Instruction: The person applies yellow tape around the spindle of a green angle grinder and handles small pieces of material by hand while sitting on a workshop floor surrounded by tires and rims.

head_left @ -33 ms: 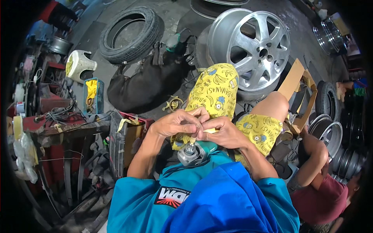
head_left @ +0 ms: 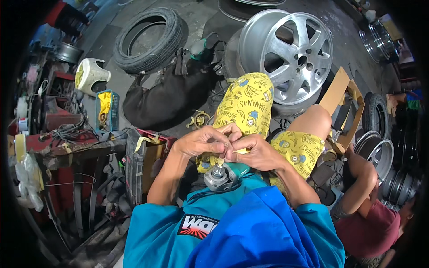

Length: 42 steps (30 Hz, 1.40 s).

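Note:
Over my lap, my left hand (head_left: pixel 205 142) and my right hand (head_left: pixel 258 154) meet fingertip to fingertip, both in a pinch. A thin pale yellow strip (head_left: pixel 242 151), like abrasive paper or tape, shows at the right fingers. Its other end is hidden among the fingertips. Just below them lies an angle grinder (head_left: pixel 218 180), with a silver gear head and a green body, resting against my teal shirt. Its spindle (head_left: pixel 218 169) points up at the fingers, and a small yellowish piece sits at its tip, close to or touching the left fingers.
A silver alloy wheel (head_left: pixel 302 60) stands ahead of my knees, on a tire. A black dog (head_left: pixel 167 98) lies left, near a loose tire (head_left: pixel 147 40) and a white stool (head_left: pixel 92 77). Beside my right leg is an open cardboard box (head_left: pixel 338 93); a person in maroon (head_left: pixel 368 225) sits right.

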{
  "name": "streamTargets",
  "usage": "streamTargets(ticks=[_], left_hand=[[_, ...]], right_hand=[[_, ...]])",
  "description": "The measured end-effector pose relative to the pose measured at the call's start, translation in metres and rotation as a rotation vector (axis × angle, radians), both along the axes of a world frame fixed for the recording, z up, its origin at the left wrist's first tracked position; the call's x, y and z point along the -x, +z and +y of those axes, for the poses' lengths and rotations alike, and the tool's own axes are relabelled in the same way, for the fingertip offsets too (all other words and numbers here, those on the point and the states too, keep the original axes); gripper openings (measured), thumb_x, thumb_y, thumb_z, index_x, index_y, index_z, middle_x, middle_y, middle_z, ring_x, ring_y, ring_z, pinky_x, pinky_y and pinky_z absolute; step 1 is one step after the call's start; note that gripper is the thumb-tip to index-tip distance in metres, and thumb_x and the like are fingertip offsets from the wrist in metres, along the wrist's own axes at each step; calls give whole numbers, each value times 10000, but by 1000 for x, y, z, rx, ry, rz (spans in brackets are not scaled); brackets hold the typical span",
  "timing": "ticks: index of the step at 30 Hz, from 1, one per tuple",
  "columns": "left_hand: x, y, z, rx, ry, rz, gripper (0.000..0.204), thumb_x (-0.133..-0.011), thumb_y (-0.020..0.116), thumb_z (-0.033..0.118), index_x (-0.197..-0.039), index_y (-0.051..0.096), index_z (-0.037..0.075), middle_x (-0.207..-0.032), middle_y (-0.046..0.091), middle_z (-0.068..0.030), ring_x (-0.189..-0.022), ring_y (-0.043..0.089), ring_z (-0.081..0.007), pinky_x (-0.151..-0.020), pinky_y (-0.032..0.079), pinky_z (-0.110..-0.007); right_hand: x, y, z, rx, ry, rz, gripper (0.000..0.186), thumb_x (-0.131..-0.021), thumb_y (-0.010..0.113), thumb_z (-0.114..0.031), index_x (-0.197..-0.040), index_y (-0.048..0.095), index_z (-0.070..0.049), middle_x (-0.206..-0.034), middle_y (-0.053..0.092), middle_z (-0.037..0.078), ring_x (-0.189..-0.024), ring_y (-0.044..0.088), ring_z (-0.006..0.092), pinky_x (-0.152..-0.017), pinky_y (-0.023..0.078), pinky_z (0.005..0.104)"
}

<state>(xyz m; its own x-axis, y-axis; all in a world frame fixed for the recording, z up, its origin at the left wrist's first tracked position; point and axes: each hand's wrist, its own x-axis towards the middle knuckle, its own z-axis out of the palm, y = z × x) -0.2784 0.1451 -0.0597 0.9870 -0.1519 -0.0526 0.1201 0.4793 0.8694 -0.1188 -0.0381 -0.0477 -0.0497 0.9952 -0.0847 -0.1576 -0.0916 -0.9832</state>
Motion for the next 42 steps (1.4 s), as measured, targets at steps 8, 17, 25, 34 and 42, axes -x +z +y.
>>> streamTargets(ticks=[8,17,25,34,42], left_hand=[[24,56,-29,-571,492,171,260,-989,765,198,-1103,774,-36,-1020,668,-65,-926,616,-134,-780,494,-269],[22,71,-69,-1060,832,202,157,-905,822,53,-1009,768,-51,-830,620,-7,-692,506,-61,-574,369,-251],[8,36,-15,-303,319,112,189,-964,794,142,-1019,798,-39,-929,695,-74,-838,589,-134,-741,454,-270],[18,50,-19,-608,530,263,235,-917,846,115,-1074,786,-49,-920,636,-34,-843,584,-86,-716,469,-256],[18,57,-49,-743,719,214,165,-935,799,77,-1033,786,-55,-863,696,-79,-726,624,-108,-646,485,-272]], right_hand=[[21,13,-4,77,-195,-110,164,-984,783,-156,-1040,781,-2,-894,771,80,-798,672,116,-741,543,314],[32,32,-10,75,-322,-318,160,-940,779,-102,-1065,777,-2,-917,780,166,-820,781,274,-724,570,353],[15,9,-8,66,-193,-32,208,-1007,754,-167,-1117,770,8,-890,766,75,-844,611,76,-773,531,313],[36,23,-5,82,-366,-169,180,-978,777,-159,-1040,753,9,-829,737,103,-733,648,132,-682,520,314],[29,42,-5,47,-382,-434,180,-934,792,-158,-965,738,11,-853,721,196,-774,711,390,-676,542,408]])
